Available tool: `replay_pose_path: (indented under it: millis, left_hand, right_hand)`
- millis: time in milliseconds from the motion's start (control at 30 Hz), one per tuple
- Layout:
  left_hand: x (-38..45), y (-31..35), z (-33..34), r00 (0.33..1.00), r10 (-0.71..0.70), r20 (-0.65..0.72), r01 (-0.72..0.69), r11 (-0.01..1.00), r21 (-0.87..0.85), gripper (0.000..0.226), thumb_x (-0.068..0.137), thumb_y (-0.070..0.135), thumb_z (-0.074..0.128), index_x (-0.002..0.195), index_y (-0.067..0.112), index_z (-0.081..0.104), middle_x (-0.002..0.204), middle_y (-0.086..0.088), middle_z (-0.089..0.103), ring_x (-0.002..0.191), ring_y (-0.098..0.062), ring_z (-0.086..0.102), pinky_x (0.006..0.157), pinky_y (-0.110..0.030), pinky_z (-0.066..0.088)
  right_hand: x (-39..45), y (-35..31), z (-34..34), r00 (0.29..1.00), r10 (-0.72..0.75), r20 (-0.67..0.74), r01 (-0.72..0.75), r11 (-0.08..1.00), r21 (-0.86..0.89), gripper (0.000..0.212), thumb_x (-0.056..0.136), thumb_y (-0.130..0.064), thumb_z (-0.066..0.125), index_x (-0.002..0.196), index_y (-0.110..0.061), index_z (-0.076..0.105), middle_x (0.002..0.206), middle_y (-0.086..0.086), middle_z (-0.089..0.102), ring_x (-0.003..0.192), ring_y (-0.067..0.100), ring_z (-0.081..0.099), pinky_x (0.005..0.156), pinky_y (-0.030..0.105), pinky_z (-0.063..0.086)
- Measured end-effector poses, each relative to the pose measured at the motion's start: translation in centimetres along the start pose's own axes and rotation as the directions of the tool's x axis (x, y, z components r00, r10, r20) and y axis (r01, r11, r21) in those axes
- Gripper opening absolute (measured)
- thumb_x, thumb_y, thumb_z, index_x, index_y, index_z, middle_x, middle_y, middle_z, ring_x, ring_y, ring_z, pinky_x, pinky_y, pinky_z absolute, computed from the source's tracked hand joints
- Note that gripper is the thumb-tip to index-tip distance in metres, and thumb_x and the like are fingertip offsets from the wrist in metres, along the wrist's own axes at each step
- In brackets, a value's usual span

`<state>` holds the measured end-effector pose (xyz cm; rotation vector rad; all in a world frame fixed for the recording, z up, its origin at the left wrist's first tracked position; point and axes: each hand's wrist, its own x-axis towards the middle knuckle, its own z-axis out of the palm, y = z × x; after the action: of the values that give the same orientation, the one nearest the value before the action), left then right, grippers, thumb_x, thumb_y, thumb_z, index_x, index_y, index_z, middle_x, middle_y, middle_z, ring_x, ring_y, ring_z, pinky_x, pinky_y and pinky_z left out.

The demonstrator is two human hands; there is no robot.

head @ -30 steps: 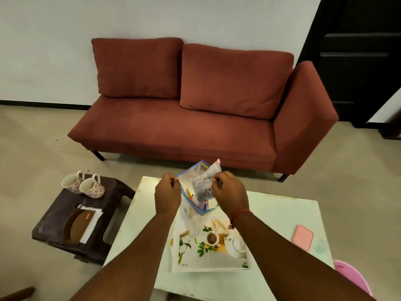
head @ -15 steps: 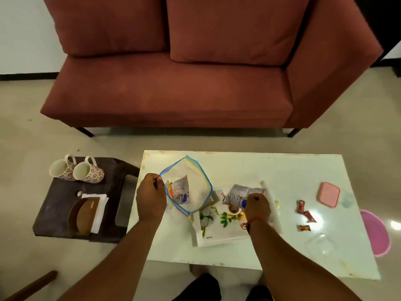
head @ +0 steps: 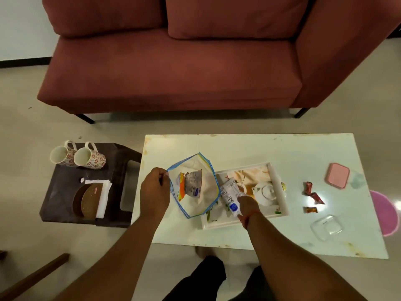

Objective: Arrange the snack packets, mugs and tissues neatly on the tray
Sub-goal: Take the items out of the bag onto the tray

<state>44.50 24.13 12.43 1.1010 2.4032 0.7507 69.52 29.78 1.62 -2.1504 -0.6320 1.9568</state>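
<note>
Left hand (head: 155, 191) pinches the rim of the zip bag (head: 194, 185), holding its mouth open so the two packets inside stay reachable. Right hand (head: 247, 204) grips a white snack packet (head: 229, 195) over the tray (head: 280, 192) (presumably to lay it down). Mugs (head: 78, 156) and tissues (head: 104, 192) wait on the side stool.

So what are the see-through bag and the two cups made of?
The bag looks like thin clear plastic: packets show through it, and it crumples where the left hand holds its rim. The two cups look like glazed ceramic, probably: white insides, a printed flower pattern outside, and stiff looped handles.
</note>
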Motion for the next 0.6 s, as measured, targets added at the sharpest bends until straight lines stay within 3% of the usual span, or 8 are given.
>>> replay_pose_path:
  millis: [67,100,167,200,300,367,433,600]
  left_hand:
    - [-0.4,1.3,0.3,0.999,0.027,0.019,-0.028,0.999,0.023,0.012,0.100,0.025,0.050,0.091,0.019,0.055,0.083,0.004,0.060,0.070,-0.007,0.055,0.058,-0.015,0.039]
    - [-0.3,1.6,0.8,0.999,0.031,0.033,-0.032,0.999,0.025,0.011,0.100,0.023,0.050,0.091,0.019,0.055,0.082,0.004,0.060,0.069,-0.006,0.054,0.059,-0.013,0.038]
    - [-1.0,3.3,1.3,0.998,0.053,0.041,-0.053,0.999,0.010,0.011,0.099,0.018,0.052,0.089,0.019,0.055,0.082,0.003,0.060,0.069,-0.006,0.053,0.061,-0.015,0.039]
    - [-1.5,4.3,1.6,0.997,0.065,0.041,-0.065,0.998,0.000,0.011,0.099,0.017,0.052,0.088,0.019,0.055,0.082,0.002,0.061,0.070,-0.009,0.054,0.063,-0.018,0.041]
    - [-3.1,8.4,2.5,0.994,0.097,0.040,-0.095,0.995,-0.036,0.012,0.098,0.017,0.052,0.087,0.020,0.055,0.082,0.003,0.061,0.073,-0.012,0.056,0.065,-0.022,0.044]
    - [-4.0,10.9,3.1,0.992,0.118,0.047,-0.115,0.992,-0.051,0.012,0.099,0.018,0.051,0.087,0.021,0.055,0.082,0.005,0.060,0.072,-0.011,0.056,0.064,-0.019,0.043]
    - [-5.3,13.7,3.7,0.989,0.137,0.053,-0.133,0.988,-0.081,0.012,0.099,0.019,0.051,0.089,0.021,0.055,0.082,0.005,0.061,0.073,-0.009,0.057,0.065,-0.015,0.044]
    - [-8.1,19.4,4.7,0.983,0.183,0.008,-0.179,0.967,-0.180,0.012,0.098,0.018,0.052,0.088,0.022,0.058,0.077,0.010,0.060,0.073,-0.007,0.059,0.061,-0.008,0.041]
  right_hand:
    - [-0.8,-1.4,-1.1,0.954,-0.237,-0.186,0.187,0.949,-0.253,0.027,0.097,-0.008,0.044,0.118,-0.002,0.061,0.132,0.009,0.059,0.094,0.026,0.061,0.081,0.031,0.051]
    - [-1.1,-2.0,-1.2,0.895,-0.372,-0.247,0.291,0.905,-0.310,0.022,0.096,-0.009,0.044,0.104,-0.008,0.064,0.121,0.015,0.066,0.098,0.030,0.062,0.088,0.037,0.050]
    - [-3.4,-3.6,-2.2,0.759,-0.586,-0.284,0.511,0.806,-0.299,0.017,0.095,-0.011,0.046,0.093,-0.016,0.062,0.102,0.008,0.069,0.095,0.028,0.063,0.087,0.039,0.050]
    - [-4.5,-4.3,-2.6,0.687,-0.684,-0.245,0.612,0.727,-0.312,0.016,0.094,-0.010,0.048,0.094,-0.017,0.063,0.098,0.004,0.068,0.093,0.023,0.062,0.085,0.036,0.050]
    - [-7.8,-6.2,-4.1,0.472,-0.877,0.096,0.805,0.384,-0.452,0.016,0.092,-0.010,0.051,0.097,-0.017,0.065,0.097,-0.001,0.067,0.090,0.015,0.060,0.082,0.029,0.048]
    - [-9.1,-7.5,-4.6,0.473,-0.820,0.323,0.815,0.268,-0.513,0.020,0.092,-0.012,0.051,0.104,-0.017,0.067,0.104,0.004,0.067,0.096,0.020,0.061,0.087,0.033,0.048]
    - [-9.8,-8.3,-5.3,0.538,-0.695,0.477,0.778,0.192,-0.598,0.029,0.094,-0.014,0.050,0.118,-0.017,0.066,0.115,0.011,0.065,0.108,0.028,0.059,0.095,0.036,0.046]
    - [-10.8,-10.6,-7.6,0.725,-0.438,0.531,0.605,0.035,-0.796,0.049,0.099,-0.023,0.045,0.147,-0.018,0.038,0.143,0.016,0.050,0.131,0.033,0.047,0.107,0.038,0.037]
